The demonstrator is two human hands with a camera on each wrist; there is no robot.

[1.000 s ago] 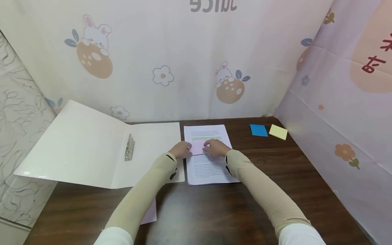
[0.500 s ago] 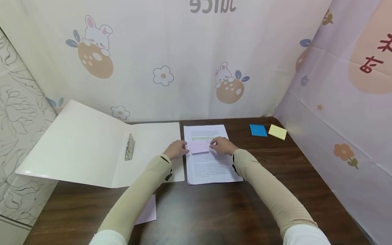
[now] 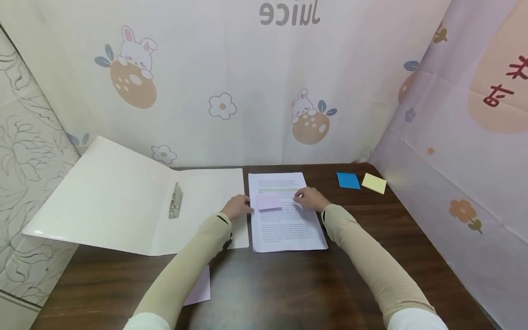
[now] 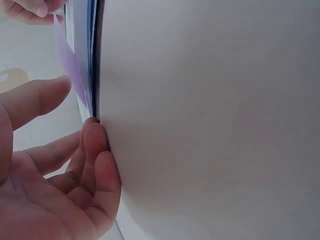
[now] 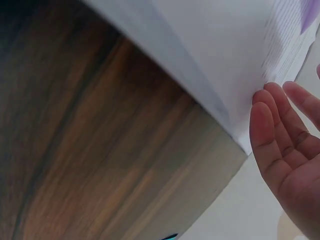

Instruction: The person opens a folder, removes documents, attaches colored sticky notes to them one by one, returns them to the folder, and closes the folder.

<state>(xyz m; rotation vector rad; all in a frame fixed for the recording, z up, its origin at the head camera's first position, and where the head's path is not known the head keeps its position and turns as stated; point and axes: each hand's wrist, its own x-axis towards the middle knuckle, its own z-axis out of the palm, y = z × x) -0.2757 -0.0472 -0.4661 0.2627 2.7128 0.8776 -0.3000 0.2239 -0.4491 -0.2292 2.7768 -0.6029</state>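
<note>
A white binder (image 3: 212, 183) lies open toward the desk's (image 3: 288, 288) back left corner, a metal clip (image 3: 175, 201) fixed inside; along its right edge a paper stack (image 3: 284, 231) bears a lilac note (image 3: 269, 201). The left hand (image 3: 237, 206), thumb wide of its fingers, is at the stack's left edge, the right hand (image 3: 312, 200), loosely bent, near its right edge; neither grips anything.

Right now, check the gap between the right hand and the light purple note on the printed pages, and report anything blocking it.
Nothing visible blocks it. In the head view, only printed page surface shows between the right hand and the light purple note; the left hand is on the note's opposite side.
</note>
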